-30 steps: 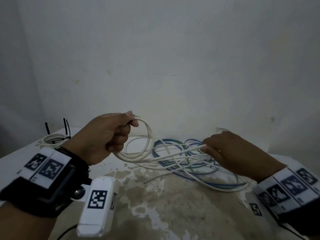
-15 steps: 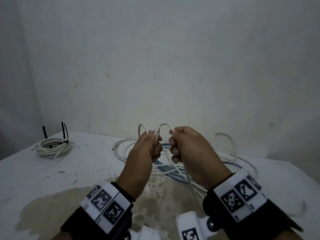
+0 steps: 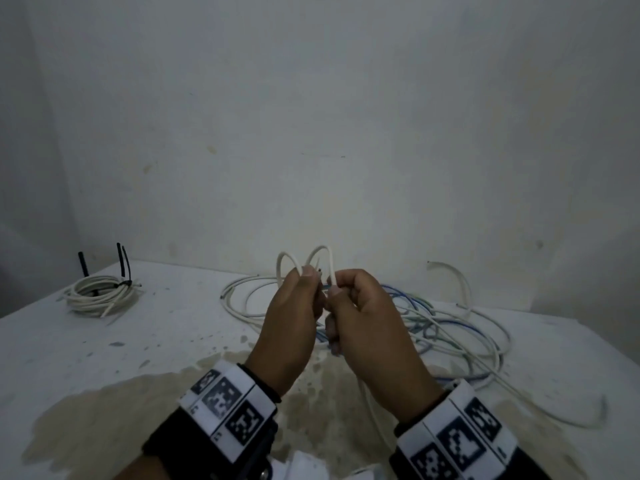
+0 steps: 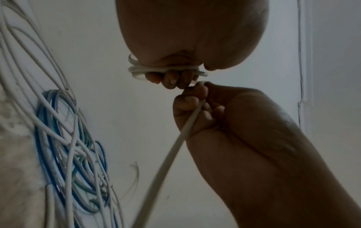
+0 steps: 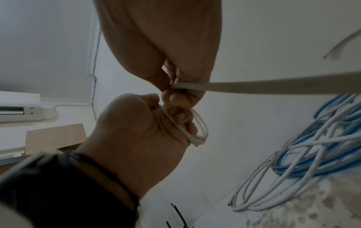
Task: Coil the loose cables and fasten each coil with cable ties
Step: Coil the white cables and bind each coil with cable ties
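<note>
Above the middle of the table (image 3: 104, 358), the left hand (image 3: 291, 327) is clenched around a small coil of white cable (image 5: 197, 132), its loops sticking up past the knuckles. Right beside it, knuckles nearly touching, the right hand (image 3: 370, 327) pinches the free run of the same white cable between thumb and curled fingers; that strand leads down from the fist toward the table. Behind and to the right of the hands lies a loose tangle of white and blue cables (image 3: 450, 327), spread over the tabletop near the wall. Well apart at the far left rests a finished white coil (image 3: 100, 294), bound with black cable ties (image 3: 123, 268) whose tails stand upright. Both wrists wear black bands with white panels printed in black square code patterns (image 3: 221, 400); the small characters beside them are too blurred to read. A brownish stain marks the table under the forearms.
</note>
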